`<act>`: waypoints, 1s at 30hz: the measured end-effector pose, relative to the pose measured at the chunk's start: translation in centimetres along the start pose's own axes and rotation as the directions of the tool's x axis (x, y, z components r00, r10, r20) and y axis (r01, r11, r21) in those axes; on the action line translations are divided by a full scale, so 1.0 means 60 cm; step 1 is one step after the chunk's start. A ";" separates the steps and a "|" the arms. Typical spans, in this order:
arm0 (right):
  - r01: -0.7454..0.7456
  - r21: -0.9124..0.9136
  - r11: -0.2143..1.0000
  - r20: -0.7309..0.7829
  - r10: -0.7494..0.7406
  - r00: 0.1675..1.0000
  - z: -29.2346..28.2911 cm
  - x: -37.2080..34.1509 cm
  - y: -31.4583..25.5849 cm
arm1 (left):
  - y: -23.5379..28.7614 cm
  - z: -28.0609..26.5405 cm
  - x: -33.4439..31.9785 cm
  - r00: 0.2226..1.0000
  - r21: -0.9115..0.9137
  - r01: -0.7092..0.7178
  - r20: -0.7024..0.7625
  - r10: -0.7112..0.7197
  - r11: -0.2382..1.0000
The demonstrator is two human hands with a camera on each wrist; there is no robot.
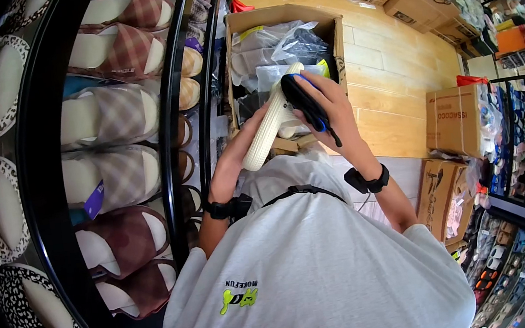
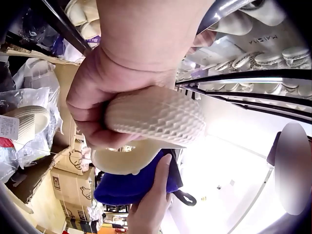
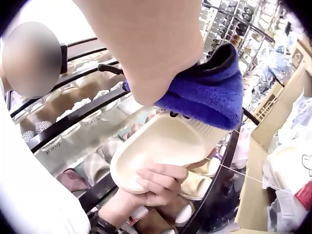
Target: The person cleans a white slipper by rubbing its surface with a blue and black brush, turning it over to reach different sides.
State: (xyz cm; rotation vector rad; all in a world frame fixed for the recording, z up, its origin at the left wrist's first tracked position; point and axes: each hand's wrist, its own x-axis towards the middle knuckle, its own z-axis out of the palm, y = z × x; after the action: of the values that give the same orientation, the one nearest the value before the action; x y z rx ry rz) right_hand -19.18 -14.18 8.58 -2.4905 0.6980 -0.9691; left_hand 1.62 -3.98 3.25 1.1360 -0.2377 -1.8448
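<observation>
A cream slipper (image 1: 264, 143) with a dimpled, woven-look sole is held up in front of the body. My left hand (image 1: 235, 154) grips it by one end, fingers curled over the rim onto the footbed in the right wrist view. My right hand (image 1: 338, 109) holds a cleaning pad (image 1: 305, 103), black on one side, with blue plush (image 3: 207, 95) on the other and a black loop hanging off it. The thumb (image 2: 163, 170) lies along the pad in the left wrist view. The pad lies against the slipper's strap end.
An open cardboard box (image 1: 341, 43) with bagged slippers stands just beyond the hands. On the left, a black-framed rack (image 1: 164, 110) holds plaid and leopard-print slippers. More cartons (image 1: 450, 121) and stocked shelves line the right, beside a wooden floor (image 1: 388, 63).
</observation>
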 end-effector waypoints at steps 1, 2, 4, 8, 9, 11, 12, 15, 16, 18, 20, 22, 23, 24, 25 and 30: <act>0.046 -0.036 0.998 0.008 -0.046 0.999 -0.004 0.002 -0.005 | -0.008 -0.011 0.004 1.000 0.002 0.000 -0.002 0.000 1.000; 0.092 -0.073 0.993 0.017 -0.090 0.996 -0.010 0.002 -0.012 | -0.011 -0.014 0.002 1.000 -0.023 -0.017 0.014 0.018 1.000; 0.275 -0.049 0.960 0.108 -0.269 0.957 -0.016 -0.007 -0.025 | -0.019 -0.012 -0.002 0.999 -0.046 -0.034 0.033 0.036 0.998; 0.320 0.018 0.947 0.155 -0.319 0.935 -0.018 -0.009 -0.026 | 0.040 0.093 -0.111 0.943 0.048 -0.297 -0.140 0.301 0.954; 0.259 -0.012 0.966 0.129 -0.256 0.958 -0.019 -0.007 -0.021 | 0.033 0.069 -0.098 0.972 0.046 -0.216 -0.079 0.220 0.975; 0.134 -0.061 0.989 0.077 -0.129 0.989 -0.019 -0.006 -0.018 | -0.027 -0.049 0.007 0.996 -0.019 0.052 0.080 -0.050 0.998; 0.134 -0.061 0.989 0.077 -0.130 0.989 -0.018 -0.004 -0.021 | -0.031 -0.065 0.006 0.996 -0.019 0.051 0.080 -0.050 0.999; 0.175 -0.083 0.981 0.045 -0.172 0.984 -0.023 0.003 -0.044 | -0.044 -0.063 -0.028 0.859 -0.272 -0.013 0.490 0.150 0.962; 0.231 -0.099 0.968 0.096 -0.222 0.970 -0.023 0.000 -0.050 | -0.052 -0.046 -0.062 0.893 0.019 -0.336 0.325 0.312 0.942; 0.326 -0.017 0.945 0.152 -0.320 0.935 -0.016 -0.007 -0.056 | -0.056 -0.037 -0.080 0.836 0.354 -0.549 0.213 0.506 0.757; 0.364 -0.030 0.931 0.186 -0.352 0.917 -0.023 -0.009 -0.041 | -0.064 -0.044 -0.069 0.858 0.123 -0.500 0.206 0.470 0.858; 0.300 -0.023 0.954 0.165 -0.292 0.942 -0.031 0.001 -0.027 | -0.090 -0.121 0.074 0.638 -0.379 0.249 0.756 0.143 0.892; 0.236 -0.014 0.972 0.099 -0.234 0.967 -0.025 0.001 -0.021 | -0.087 -0.114 0.071 0.705 -0.351 0.266 0.706 0.067 0.898; 0.174 -0.018 0.985 0.065 -0.173 0.983 -0.031 0.009 -0.035 | -0.074 -0.098 0.061 0.763 -0.324 0.285 0.646 -0.010 0.902; 0.180 -0.030 0.983 0.070 -0.178 0.982 -0.029 0.007 -0.033 | -0.063 -0.081 0.047 0.763 -0.325 0.282 0.647 -0.006 0.903; 0.381 -0.007 0.925 0.196 -0.372 0.907 -0.024 -0.012 -0.047 | -0.020 0.035 -0.096 0.935 -0.243 -0.302 0.112 0.336 0.922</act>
State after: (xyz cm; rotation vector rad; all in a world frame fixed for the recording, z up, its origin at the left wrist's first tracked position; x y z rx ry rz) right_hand -19.75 -11.74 10.62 -2.7728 0.1787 -0.8243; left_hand 0.08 0.61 7.20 0.7529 -0.2794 -1.6184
